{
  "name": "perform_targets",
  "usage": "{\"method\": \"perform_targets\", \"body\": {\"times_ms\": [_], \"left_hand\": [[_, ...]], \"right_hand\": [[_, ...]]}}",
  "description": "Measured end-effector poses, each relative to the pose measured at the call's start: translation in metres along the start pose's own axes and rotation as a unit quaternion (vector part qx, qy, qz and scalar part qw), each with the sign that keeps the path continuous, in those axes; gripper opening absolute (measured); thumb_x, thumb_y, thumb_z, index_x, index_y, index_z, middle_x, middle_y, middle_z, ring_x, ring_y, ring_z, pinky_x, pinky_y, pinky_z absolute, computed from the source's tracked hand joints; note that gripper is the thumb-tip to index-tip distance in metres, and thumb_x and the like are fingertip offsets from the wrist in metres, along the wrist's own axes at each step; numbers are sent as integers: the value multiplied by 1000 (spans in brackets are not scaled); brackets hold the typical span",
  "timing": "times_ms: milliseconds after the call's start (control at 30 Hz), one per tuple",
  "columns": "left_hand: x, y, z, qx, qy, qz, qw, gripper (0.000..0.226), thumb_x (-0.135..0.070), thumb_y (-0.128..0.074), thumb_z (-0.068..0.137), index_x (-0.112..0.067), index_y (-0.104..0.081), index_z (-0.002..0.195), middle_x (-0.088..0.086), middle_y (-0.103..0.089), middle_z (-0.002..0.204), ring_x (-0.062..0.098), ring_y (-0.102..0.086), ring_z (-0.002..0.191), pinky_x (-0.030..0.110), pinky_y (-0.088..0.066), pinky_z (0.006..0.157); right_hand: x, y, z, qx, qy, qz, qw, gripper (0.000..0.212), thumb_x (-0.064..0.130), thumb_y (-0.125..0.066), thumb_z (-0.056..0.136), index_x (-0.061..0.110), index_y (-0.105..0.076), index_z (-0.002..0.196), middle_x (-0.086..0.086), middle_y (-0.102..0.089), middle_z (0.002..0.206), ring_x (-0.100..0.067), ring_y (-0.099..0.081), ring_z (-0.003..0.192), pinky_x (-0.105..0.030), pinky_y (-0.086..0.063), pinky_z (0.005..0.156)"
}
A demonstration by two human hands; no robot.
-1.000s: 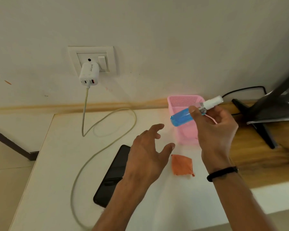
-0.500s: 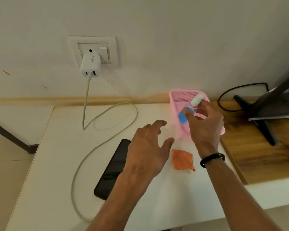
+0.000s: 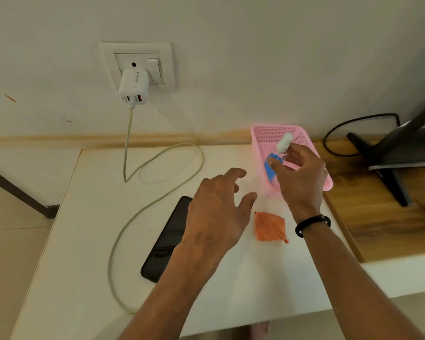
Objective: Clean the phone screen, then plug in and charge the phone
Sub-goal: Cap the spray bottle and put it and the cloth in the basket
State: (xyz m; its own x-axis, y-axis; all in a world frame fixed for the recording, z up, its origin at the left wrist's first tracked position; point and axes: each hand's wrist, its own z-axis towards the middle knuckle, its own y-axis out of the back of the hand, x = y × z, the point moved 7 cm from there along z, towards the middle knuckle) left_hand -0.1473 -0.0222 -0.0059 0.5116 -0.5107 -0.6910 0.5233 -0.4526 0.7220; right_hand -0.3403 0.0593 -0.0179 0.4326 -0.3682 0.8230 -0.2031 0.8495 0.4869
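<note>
Going left to right: the charger cable (image 3: 123,244) loops across the white table (image 3: 84,241), and the phone (image 3: 167,239) lies flat, long axis diagonal, partly under the left hand (image 3: 216,217), fingers spread wide, empty. The orange cloth (image 3: 269,227) sits just right of it. The right hand (image 3: 299,177) grips the spray bottle (image 3: 276,159) over the pink basket (image 3: 302,136).

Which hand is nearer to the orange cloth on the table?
Left. The left hand hovers just beside the orange cloth, to its left. The right hand holds the spray bottle at the pink basket.

1 phone (image 3: 168,238), 1 cloth (image 3: 270,227), 1 spray bottle (image 3: 275,159), 1 basket (image 3: 302,141), 1 charger (image 3: 133,87).
</note>
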Motion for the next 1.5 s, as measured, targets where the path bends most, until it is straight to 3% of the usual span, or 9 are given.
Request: {"method": "perform_targets", "body": {"times_ms": [133, 400, 467, 633, 933, 1033, 1167, 1333, 1500], "left_hand": [[0, 1, 0, -6, 4, 8, 1000, 48, -52, -60, 95, -41, -48, 141, -16, -67, 118, 8, -56, 115, 28, -47, 87], [-1, -1, 0, 5, 5, 1, 1000, 49, -51, -61, 95, -39, -49, 140, -15, -68, 116, 10, -59, 114, 34, -53, 91], [-1, -2, -1, 7, -1, 0, 1000, 48, -51, -61, 95, -39, -49, 140, -14, -68, 117, 10, -59, 114, 34, -53, 92], [2, -2, 0, 7, 1, -8, 1000, 48, -51, -61, 95, -40, -49, 140, -15, -67, 117, 9, -58, 114, 33, -53, 92], [5, -16, -6, 65, -11, 47, 997, 47, -52, -56, 97, -38, -47, 142, -12, -64, 122, 12, -60, 114, 33, -53, 93], [3, -21, -7, 81, -23, 67, 994, 49, -53, -54, 98, -39, -45, 144, -12, -62, 127, 12, -57, 119, 32, -52, 96], [3, -16, -3, 72, -21, 71, 995, 49, -54, -55, 97, -39, -46, 142, -12, -63, 128, 12, -58, 118, 31, -52, 93], [4, -10, -9, 71, -20, 78, 994, 50, -57, -56, 95, -40, -48, 141, -13, -64, 127, 12, -60, 116, 30, -52, 93], [12, 0, -9, 68, -17, 87, 994, 49, -57, -57, 94, -39, -50, 139, -13, -65, 125, 10, -62, 114, 27, -51, 91]], "right_hand": [[-3, 0, 2, -1, -3, 1, 1000, 46, 27, -81, 86, 16, -68, 128, -1, -72, 124, -8, -64, 98, -12, -44, 79], [-1, -8, 9, 21, 6, -7, 1000, 45, 22, -78, 89, 16, -65, 132, 0, -70, 128, -5, -61, 103, 3, -33, 73], [0, -9, 17, 22, 13, -8, 1000, 47, 22, -79, 88, 15, -66, 132, 0, -71, 127, -7, -64, 104, -2, -39, 76], [-3, -17, 44, 23, 22, -8, 999, 45, 24, -81, 86, 16, -67, 129, 2, -73, 123, -12, -69, 105, -33, -56, 96], [-3, -32, 66, 77, 13, 2, 997, 47, 21, -82, 84, 16, -66, 128, 2, -73, 119, -14, -69, 106, -40, -57, 98], [2, -25, 52, 99, -5, -75, 992, 54, 40, -81, 83, 16, -63, 128, 2, -72, 117, -13, -68, 97, -31, -57, 86], [5, -28, 10, 205, -7, -233, 951, 44, 53, -80, 77, 15, -65, 90, 3, -66, 79, -10, -58, 64, -18, -41, 61], [7, -32, -3, 212, 1, -309, 927, 33, 35, -82, 81, 19, -61, 102, 0, -66, 93, -16, -63, 76, -31, -58, 76], [7, -17, -11, 212, -15, -293, 932, 47, 40, -85, 78, 19, -63, 114, 2, -66, 106, -17, -64, 88, -30, -56, 81]]}}
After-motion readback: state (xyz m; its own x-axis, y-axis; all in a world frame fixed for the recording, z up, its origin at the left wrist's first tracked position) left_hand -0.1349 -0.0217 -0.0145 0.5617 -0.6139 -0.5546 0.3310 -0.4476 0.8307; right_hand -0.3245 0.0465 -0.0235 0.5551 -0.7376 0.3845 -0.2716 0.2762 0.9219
